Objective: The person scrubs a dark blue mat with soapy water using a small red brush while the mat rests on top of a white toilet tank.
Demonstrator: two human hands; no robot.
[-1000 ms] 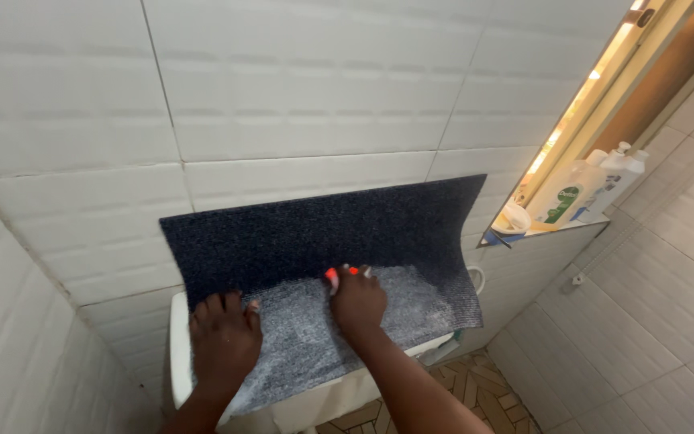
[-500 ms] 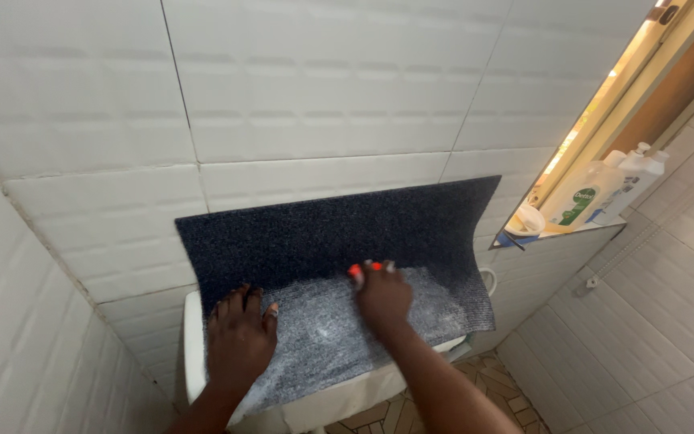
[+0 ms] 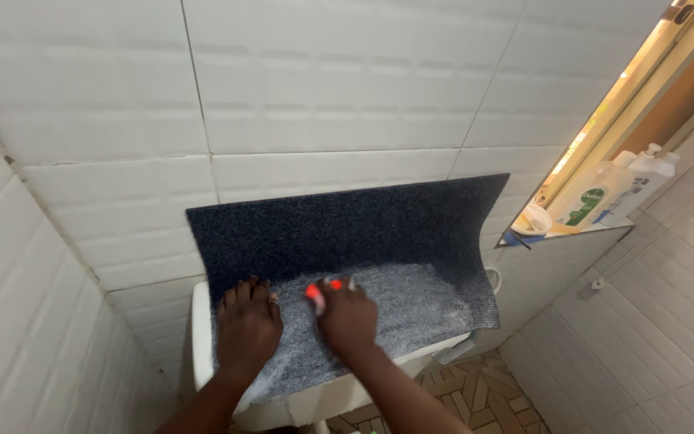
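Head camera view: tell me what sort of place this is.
Most likely a bathroom: glossy white wall tiles, a white ceramic toilet cistern under the dark grey carpet mat, and white plastic pump bottles on a small glass shelf.

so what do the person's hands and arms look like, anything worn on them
Both arms are bare as far as the view shows, with no sleeves, watch or bracelets visible. The right hand has long nails painted bright orange-red, with at least one pale nail beside them. The left hand shows a pale nail on one finger; its other nails are too dark to make out. No rings can be seen.
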